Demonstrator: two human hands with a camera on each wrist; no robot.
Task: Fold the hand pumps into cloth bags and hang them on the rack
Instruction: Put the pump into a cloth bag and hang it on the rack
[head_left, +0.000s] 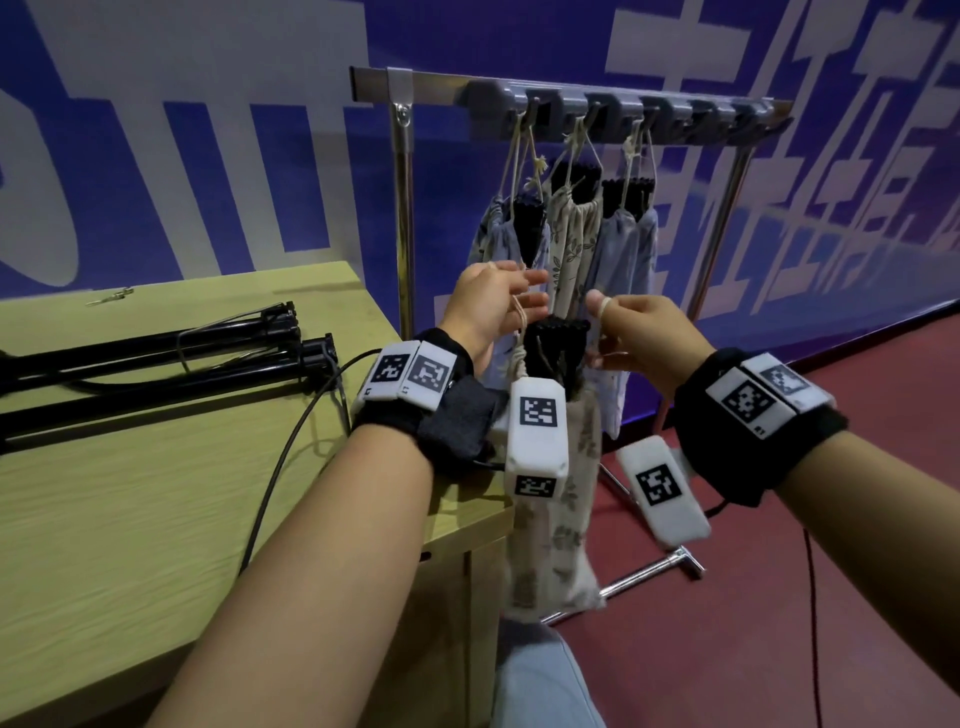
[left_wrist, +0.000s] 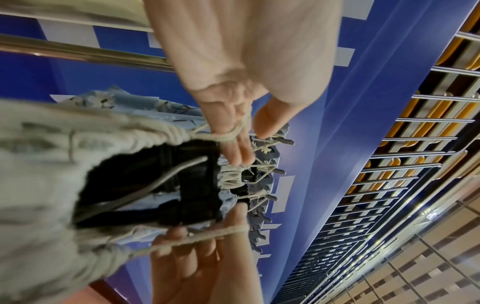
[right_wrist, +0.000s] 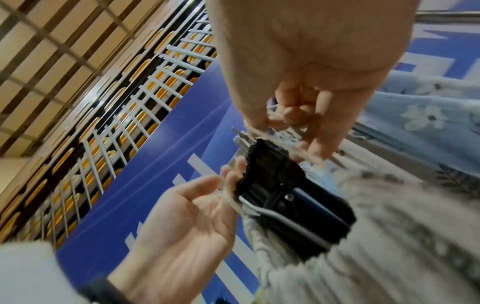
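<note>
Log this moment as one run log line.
left hand holds drawstring | right hand pinches drawstring | bag with pump unhung | rack

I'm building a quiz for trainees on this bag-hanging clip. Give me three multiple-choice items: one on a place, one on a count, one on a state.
1. Where do the unpacked black pumps lie?
A. on the wooden table
B. on the red floor
C. across the rack's top bar

2. How many groups of bags hang from the rack?
A. one
B. three
C. six

3. How is the beige bag held?
A. clamped under one arm
B. by drawstrings looped over fingers of the left hand and right hand
C. lying on the table

Answers: 1 A, they rest on the table. 2 B, three clusters hang on hooks. 3 B, each hand has cord around its fingers.
</note>
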